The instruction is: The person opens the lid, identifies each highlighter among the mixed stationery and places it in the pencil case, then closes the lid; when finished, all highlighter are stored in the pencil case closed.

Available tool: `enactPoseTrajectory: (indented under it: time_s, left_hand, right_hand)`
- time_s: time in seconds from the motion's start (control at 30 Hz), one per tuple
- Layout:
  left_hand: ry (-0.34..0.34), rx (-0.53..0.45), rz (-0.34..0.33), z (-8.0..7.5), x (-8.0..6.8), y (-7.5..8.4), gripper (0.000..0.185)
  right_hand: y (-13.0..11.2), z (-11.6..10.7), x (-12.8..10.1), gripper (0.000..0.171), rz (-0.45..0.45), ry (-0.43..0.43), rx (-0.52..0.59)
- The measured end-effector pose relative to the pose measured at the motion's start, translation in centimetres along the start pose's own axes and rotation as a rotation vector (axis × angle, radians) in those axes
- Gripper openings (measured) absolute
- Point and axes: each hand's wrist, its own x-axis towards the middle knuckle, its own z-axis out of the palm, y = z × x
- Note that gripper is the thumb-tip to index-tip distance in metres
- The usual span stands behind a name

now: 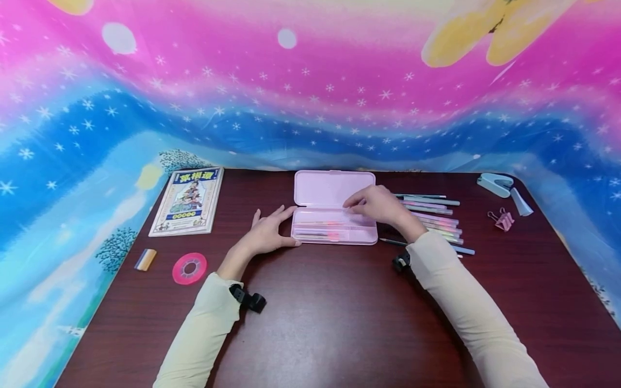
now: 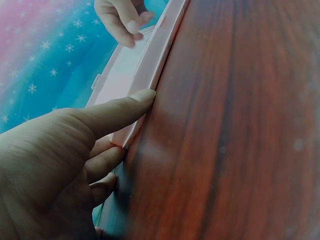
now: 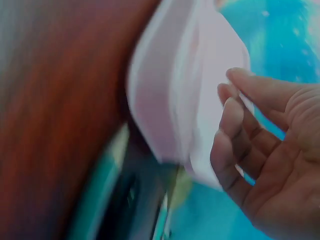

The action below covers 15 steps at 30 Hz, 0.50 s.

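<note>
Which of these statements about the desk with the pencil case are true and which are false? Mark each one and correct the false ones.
1. The pink pencil case lies open. True.
2. The left hand rests against the case's left end. True.
3. The right hand is over the book. False: it is over the open case.
4. The loose pens lie left of the case. False: they lie to its right.
5. The pink tape roll lies on the table. True.

text: large green Chinese characters, too small to read for certain | on: cover of the cream illustrated paper booklet (image 1: 186,201) | place: far left corner of the dark reddish-brown wooden table (image 1: 320,318) | also: blue band of smaller print low on the cover, illegible | other readable marks: none
</note>
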Motion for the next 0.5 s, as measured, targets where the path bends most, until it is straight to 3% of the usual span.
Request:
enactPoseTrajectory:
  time_s: [0.2, 0.5]
  left_hand:
    - [-0.004, 0.005, 0.002, -0.1, -0.1, 0.0, 0.096]
    - [-0.006, 0.0, -0.002, -0.1, -0.1, 0.1, 0.096]
  right_hand:
    - [2.0, -2.6, -1.2, 0.022, -0.013, 0.042, 0.03]
    - [5.9, -6.9, -4.1, 0.028, 0.125, 0.096, 0.04]
